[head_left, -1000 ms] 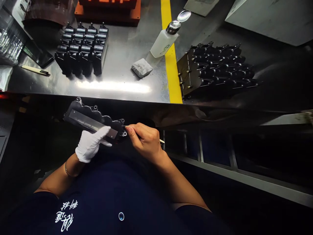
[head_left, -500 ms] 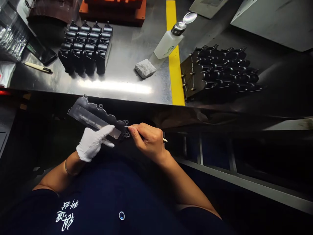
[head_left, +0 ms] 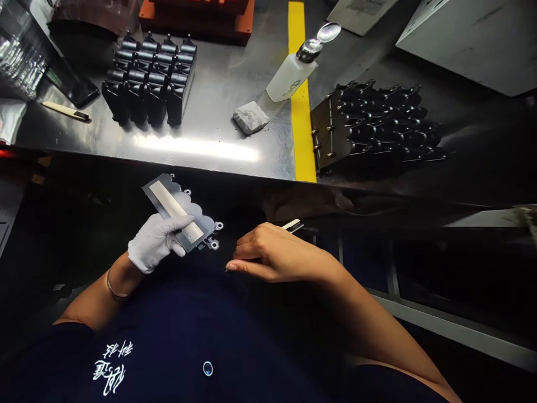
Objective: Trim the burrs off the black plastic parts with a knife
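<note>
In front of my body, my left hand (head_left: 155,240), in a white glove, grips a dark metal casting (head_left: 191,204) with a scalloped edge and small ringed lugs. The casting is tilted, and its flat strip reflects light under my thumb. To its right is my bare right hand (head_left: 272,254), apart from the casting, with its fingers curled. From behind that hand sticks out the cream and black end of a slim tool (head_left: 292,225). The tool's working tip is hidden or too small to make out.
Black castings (head_left: 151,78) stand in rows on the metal bench (head_left: 226,145), and more castings (head_left: 377,123) are stacked right of the yellow stripe (head_left: 302,134). Also there are a white bottle (head_left: 289,78), a crumpled white wad (head_left: 250,117), a cream-handled tool (head_left: 66,111) and an orange block (head_left: 197,22).
My right hand has moved away from the casting's right end, down and to the right, turning over. My left hand has tilted the casting, so its strip now shines brightly.
</note>
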Demonstrator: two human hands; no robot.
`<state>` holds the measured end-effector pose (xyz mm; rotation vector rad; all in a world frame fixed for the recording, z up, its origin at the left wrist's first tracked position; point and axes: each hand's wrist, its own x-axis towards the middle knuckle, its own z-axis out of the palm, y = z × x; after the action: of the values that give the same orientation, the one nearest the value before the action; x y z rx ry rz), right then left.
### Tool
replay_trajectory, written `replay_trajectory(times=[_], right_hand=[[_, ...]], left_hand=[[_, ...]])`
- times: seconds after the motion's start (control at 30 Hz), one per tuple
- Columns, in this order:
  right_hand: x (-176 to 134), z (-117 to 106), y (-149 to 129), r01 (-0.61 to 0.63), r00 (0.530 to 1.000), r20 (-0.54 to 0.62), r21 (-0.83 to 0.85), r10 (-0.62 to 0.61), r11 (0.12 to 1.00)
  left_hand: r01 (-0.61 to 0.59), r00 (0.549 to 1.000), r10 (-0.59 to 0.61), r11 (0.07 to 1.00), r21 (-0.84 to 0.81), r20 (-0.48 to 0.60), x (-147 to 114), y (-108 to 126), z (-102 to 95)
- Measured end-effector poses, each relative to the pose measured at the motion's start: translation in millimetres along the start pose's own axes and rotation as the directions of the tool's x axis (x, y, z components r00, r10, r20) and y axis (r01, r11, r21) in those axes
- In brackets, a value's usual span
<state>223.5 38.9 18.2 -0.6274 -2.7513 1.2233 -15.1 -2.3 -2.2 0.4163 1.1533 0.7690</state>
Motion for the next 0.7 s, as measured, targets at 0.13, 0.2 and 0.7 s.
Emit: replay_trajectory(times=[0.13, 0.2, 0.7], right_hand=[[0.7, -1.7, -1.2, -0.035, 0.974, -0.224, -0.081, 0.016, 0.996], [4.9, 1.0, 0.9, -0.064, 0.959, -0.283, -0.156, 0.018, 0.986], [10.0, 3.3, 7.2, -0.029, 0.976, -0.218, -0.170, -0.009, 0.985]], left_hand=[[0.035, 0.999, -0.035, 0.999, 0.022, 0.026, -0.7, 4.7, -0.7], [0.050, 0.998, -0.051, 0.998, 0.030, 0.046, -0.4, 3.2, 0.2], [0.028, 0.997, -0.029, 1.000, 0.013, 0.077, 3.7, -3.5, 1.6]])
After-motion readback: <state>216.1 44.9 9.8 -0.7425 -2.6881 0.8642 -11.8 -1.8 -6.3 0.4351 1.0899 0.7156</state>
